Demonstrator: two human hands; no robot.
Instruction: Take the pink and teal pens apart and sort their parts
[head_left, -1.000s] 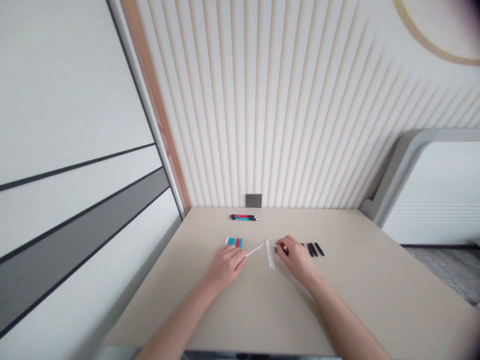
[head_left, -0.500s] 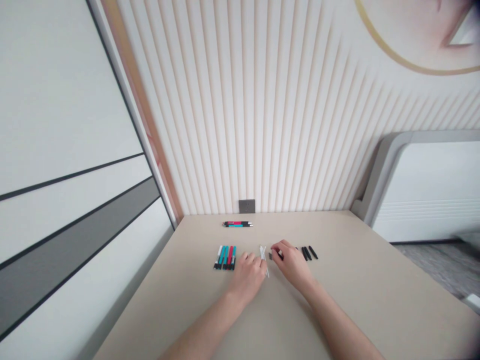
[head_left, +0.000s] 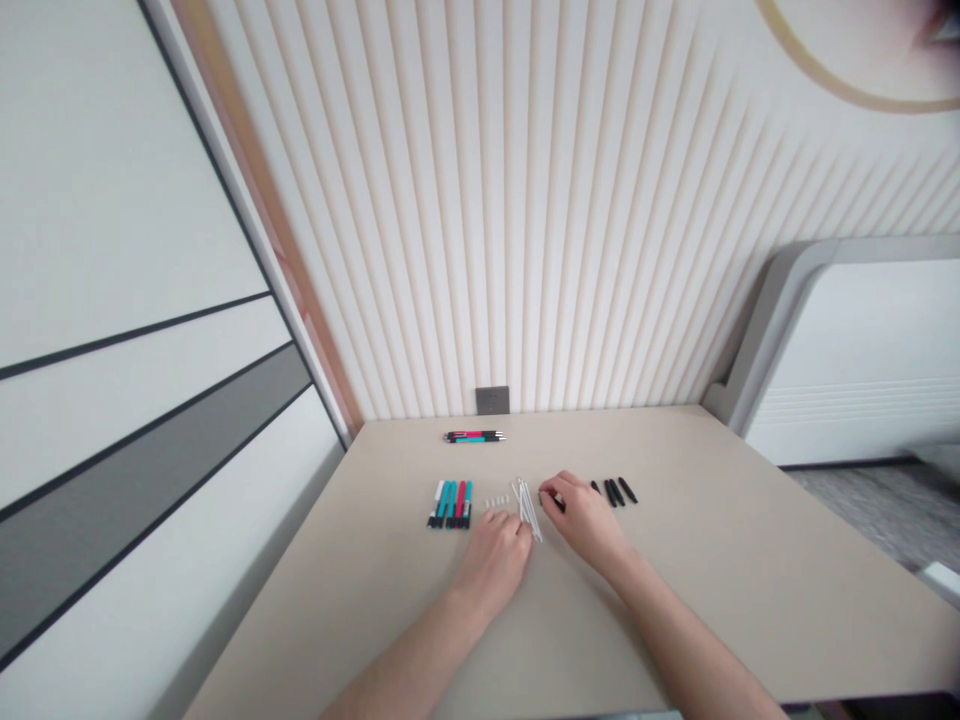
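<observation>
Two hands [head_left: 493,562] — left fingers [head_left: 504,522] curled beside white rods [head_left: 527,508], right fingers [head_left: 553,488] pinched narrow, four black barrels [head_left: 616,491]

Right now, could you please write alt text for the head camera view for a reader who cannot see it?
Two bare hands work at a beige table, the left hand beside thin white rods and the right hand near black pen parts. Teal and red pen parts lie left of the rods, with pens farther back.
</observation>
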